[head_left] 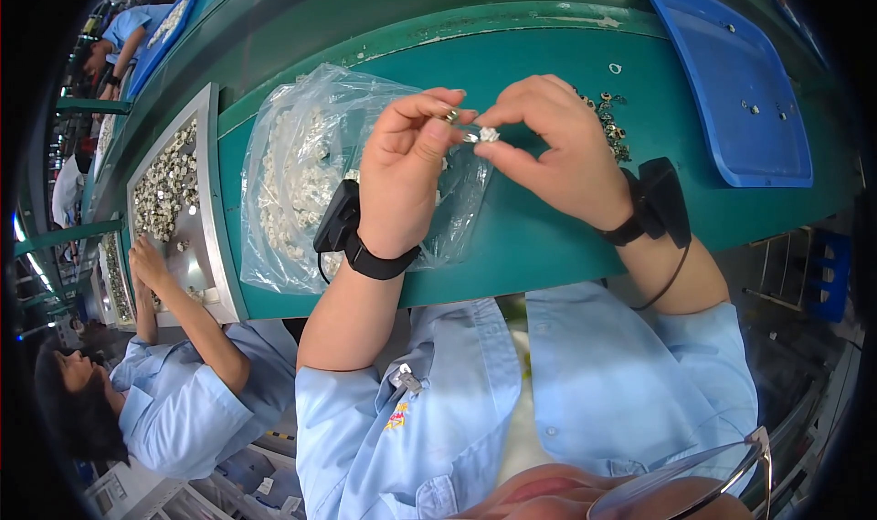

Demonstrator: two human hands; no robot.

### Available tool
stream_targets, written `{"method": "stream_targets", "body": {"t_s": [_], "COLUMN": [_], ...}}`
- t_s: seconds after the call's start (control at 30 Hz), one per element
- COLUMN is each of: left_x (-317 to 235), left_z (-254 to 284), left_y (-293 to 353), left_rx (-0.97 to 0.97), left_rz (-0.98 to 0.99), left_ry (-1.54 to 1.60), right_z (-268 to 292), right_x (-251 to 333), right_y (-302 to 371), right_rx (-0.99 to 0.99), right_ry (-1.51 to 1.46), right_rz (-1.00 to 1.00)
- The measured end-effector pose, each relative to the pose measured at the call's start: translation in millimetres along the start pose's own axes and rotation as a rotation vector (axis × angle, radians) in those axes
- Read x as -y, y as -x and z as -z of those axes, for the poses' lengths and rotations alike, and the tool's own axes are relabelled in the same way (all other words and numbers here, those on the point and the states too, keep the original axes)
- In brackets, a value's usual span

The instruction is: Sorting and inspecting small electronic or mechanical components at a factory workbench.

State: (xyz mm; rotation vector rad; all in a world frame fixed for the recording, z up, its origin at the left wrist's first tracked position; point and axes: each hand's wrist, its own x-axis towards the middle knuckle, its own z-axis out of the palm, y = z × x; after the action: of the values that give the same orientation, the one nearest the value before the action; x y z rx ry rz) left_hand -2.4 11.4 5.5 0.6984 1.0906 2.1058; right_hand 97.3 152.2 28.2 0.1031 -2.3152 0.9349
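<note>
While the right hand (564, 150) pinches a white part (490, 135) above the green table (521, 255), just beside the metal piece (451, 115) pinched in the left hand (400, 166), a loose fingertip hold could let either drop onto the plastic bag (283, 200).

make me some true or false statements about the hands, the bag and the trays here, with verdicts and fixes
1. The right hand pinches a small white part. True.
2. The left hand lies flat on the green table. False: it is raised, with a small metallic part between thumb and fingers.
3. The clear plastic bag lies to the right of the right hand. False: it lies to the left of it, partly hidden by the left hand.
4. The blue tray is heaped full. False: only a few small pieces lie in it.
5. A co-worker's hands are at the metal-rimmed tray. True.
</note>
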Motion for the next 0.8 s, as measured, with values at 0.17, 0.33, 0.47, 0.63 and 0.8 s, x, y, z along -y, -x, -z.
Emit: {"method": "stream_targets", "body": {"t_s": [0.17,0.33,0.47,0.63,0.8], "left_x": [-2,-3,-4,-1,-2], "left_z": [5,5,4,0,-3], "left_y": [0,2,1,1,4], "left_rx": [0.078,0.103,0.114,0.097,0.089], "left_rz": [0.003,0.045,0.043,0.053,0.055], "left_ry": [-0.071,-0.075,-0.075,-0.033,-0.024], "right_z": [3,2,1,4,5], "right_x": [3,2,3,5,1], "right_y": [1,3,4,3,2], "right_rx": [-0.073,-0.037,-0.04,-0.015,0.001], "right_ry": [-0.275,-0.28,-0.29,-0.294,-0.27], "right_rz": [-0.187,-0.128,-0.15,-0.192,-0.151]}}
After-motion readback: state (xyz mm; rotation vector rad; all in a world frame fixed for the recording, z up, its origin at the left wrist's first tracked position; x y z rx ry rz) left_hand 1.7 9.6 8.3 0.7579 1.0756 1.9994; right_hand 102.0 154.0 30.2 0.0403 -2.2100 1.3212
